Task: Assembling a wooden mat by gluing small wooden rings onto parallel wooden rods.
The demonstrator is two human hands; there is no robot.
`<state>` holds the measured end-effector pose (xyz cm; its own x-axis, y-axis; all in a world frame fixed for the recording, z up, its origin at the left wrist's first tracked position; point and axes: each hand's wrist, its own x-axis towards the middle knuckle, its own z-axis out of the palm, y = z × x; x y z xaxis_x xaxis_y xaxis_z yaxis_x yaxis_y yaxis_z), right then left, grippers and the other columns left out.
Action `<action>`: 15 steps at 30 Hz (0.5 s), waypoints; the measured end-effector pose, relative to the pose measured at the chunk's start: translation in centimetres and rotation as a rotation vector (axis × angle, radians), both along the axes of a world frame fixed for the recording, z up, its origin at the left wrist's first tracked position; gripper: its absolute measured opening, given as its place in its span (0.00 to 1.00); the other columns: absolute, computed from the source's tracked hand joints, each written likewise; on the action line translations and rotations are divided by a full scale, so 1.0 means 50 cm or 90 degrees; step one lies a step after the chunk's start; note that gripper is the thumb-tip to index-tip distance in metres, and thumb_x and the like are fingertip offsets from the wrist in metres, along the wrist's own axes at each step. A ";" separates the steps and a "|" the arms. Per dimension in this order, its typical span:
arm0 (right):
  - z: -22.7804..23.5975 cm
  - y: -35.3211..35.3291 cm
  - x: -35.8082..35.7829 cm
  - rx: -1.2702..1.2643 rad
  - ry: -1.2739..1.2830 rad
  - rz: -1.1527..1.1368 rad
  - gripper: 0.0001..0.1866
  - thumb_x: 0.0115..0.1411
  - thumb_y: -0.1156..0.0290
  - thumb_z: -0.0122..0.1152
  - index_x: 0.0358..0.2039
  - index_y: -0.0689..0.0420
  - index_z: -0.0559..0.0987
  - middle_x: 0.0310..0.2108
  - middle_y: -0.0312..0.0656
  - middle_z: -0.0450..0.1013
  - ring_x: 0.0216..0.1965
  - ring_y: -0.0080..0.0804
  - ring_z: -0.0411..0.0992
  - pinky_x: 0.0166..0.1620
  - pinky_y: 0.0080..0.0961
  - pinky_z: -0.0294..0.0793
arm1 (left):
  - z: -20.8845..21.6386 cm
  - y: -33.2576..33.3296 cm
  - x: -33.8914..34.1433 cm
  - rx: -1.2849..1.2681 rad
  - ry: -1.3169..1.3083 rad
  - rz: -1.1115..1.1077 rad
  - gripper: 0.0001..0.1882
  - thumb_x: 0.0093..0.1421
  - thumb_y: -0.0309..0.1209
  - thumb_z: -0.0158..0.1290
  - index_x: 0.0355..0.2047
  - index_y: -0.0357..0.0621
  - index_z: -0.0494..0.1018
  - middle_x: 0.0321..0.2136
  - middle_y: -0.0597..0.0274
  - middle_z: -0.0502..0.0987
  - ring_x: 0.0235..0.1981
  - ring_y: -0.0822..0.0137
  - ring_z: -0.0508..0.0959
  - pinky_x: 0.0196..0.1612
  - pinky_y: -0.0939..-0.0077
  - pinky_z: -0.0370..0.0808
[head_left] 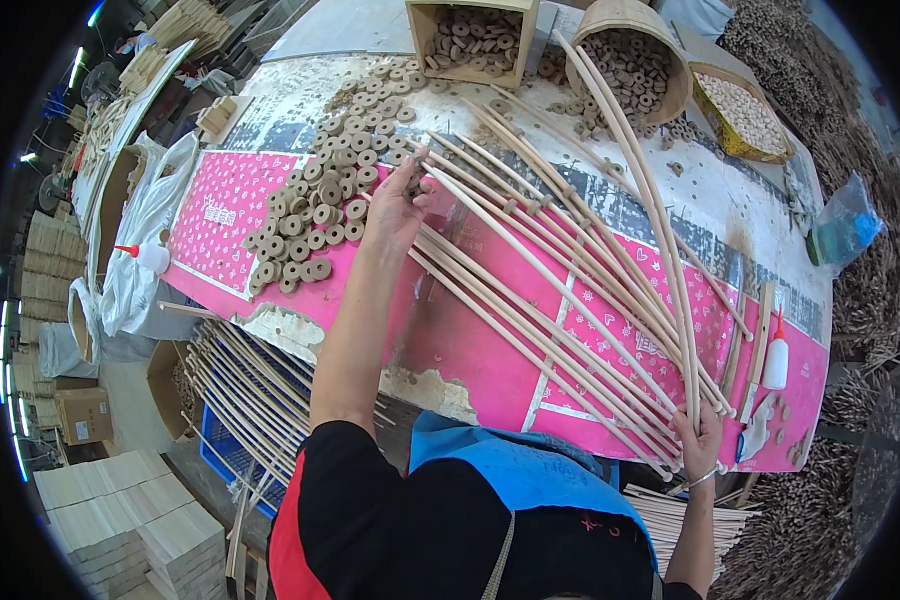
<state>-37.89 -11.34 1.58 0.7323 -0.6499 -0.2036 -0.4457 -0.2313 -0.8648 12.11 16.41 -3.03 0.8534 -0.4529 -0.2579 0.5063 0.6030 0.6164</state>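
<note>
Long, pale wooden dowels (580, 290) lie fanned across the pink table covering, their near ends close to my right hand (700, 440). That hand is closed round the near ends of a few long wooden rods (660, 230), which rise up and away toward the far side. My left hand (400, 208) is raised by the far ends of the lying dowels, its fingers curled together. Something small and brownish shows at its fingers, too hidden to name. Just left of it lies a loose heap of round wooden rings (315, 210) with centre holes.
A square wooden box (523, 45) and a tipped wooden tub (682, 70) hold more rings. Beside them stands a yellow tray (705, 100) of small pale pieces. Glue bottles (776, 362) with red tips stand at both sides. More rods (240, 390) lie over a blue crate below.
</note>
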 end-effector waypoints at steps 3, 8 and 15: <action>0.003 0.000 -0.003 0.006 0.007 -0.003 0.05 0.64 0.74 0.62 0.39 0.61 0.78 0.26 0.32 0.74 0.24 0.14 0.66 0.28 0.13 0.65 | -0.005 -0.004 0.002 0.021 -0.010 0.012 0.18 0.69 0.34 0.55 0.54 0.36 0.76 0.38 0.64 0.78 0.28 0.74 0.72 0.25 0.84 0.68; -0.002 0.003 -0.001 -0.017 0.005 -0.008 0.05 0.64 0.74 0.62 0.38 0.61 0.78 0.26 0.32 0.73 0.25 0.14 0.66 0.29 0.14 0.65 | -0.008 -0.022 -0.004 0.043 -0.025 0.009 0.17 0.69 0.33 0.56 0.53 0.35 0.77 0.37 0.63 0.78 0.28 0.74 0.73 0.25 0.85 0.68; 0.007 -0.001 0.069 -0.140 -0.021 -0.012 0.04 0.65 0.74 0.62 0.37 0.61 0.78 0.25 0.32 0.72 0.26 0.14 0.65 0.29 0.15 0.64 | 0.016 -0.116 -0.049 -0.039 0.000 -0.019 0.16 0.70 0.34 0.55 0.52 0.37 0.77 0.37 0.64 0.79 0.27 0.78 0.73 0.25 0.89 0.70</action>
<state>-34.41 -11.41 1.94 0.7232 -0.6899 -0.0319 -0.4242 -0.4072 -0.8089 9.67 10.63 -2.21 0.8389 -0.4935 -0.2295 0.5253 0.6238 0.5788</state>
